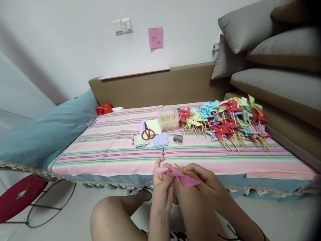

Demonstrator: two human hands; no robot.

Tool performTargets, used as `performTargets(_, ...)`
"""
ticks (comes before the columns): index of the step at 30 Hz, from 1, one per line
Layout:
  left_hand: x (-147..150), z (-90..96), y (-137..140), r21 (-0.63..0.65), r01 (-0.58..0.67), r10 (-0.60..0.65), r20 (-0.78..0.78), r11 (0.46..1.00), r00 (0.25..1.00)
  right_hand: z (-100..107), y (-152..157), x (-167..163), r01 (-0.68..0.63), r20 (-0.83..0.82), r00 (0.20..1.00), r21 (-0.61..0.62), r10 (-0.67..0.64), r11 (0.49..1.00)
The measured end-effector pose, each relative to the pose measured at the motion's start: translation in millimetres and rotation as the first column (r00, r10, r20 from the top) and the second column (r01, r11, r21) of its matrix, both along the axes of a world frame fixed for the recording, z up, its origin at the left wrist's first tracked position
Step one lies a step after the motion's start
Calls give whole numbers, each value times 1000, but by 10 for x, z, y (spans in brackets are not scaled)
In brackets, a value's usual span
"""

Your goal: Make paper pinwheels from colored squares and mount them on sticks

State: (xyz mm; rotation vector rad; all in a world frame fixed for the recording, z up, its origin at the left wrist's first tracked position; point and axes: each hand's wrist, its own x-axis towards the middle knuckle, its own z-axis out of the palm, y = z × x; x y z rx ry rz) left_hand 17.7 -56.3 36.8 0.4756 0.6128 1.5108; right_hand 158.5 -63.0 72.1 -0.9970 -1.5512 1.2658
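Over my knees, my left hand [163, 182] pinches a pink paper pinwheel [187, 180] with folded blades. My right hand [202, 175] has its fingers closed round a thin wooden stick [180, 168], which meets the paper near its middle. A fine pin or wire seems to show by my left fingertips, too small to be sure. Beyond my hands on the striped cloth lie red-handled scissors [148, 133], a stack of lilac paper [160, 140], green paper squares [141, 140] and a small open box of pins [178, 139].
A clear plastic box [168, 119] holds many short sticks. Finished pinwheels [227, 122] in several colours are heaped at the right. Grey cushions [281, 82] are stacked behind them. A red stool [22, 197] stands at the lower left, and a red bag [104, 109] lies at the far left.
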Motion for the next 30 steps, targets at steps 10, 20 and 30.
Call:
performTargets(10, 144, 58, -187, 24, -19, 19, -17, 1000, 1000, 34, -310, 18, 137, 25, 990, 140, -142, 981)
performTargets(20, 164, -8, -180, -17, 10, -9, 18, 1000, 1000, -40, -431, 16, 198, 75, 975, 112, -207, 974)
performTargets(30, 146, 37, -177, -39, 5, -6, -13, 999, 1000, -83, -407, 9, 200, 111, 972, 84, -209, 976)
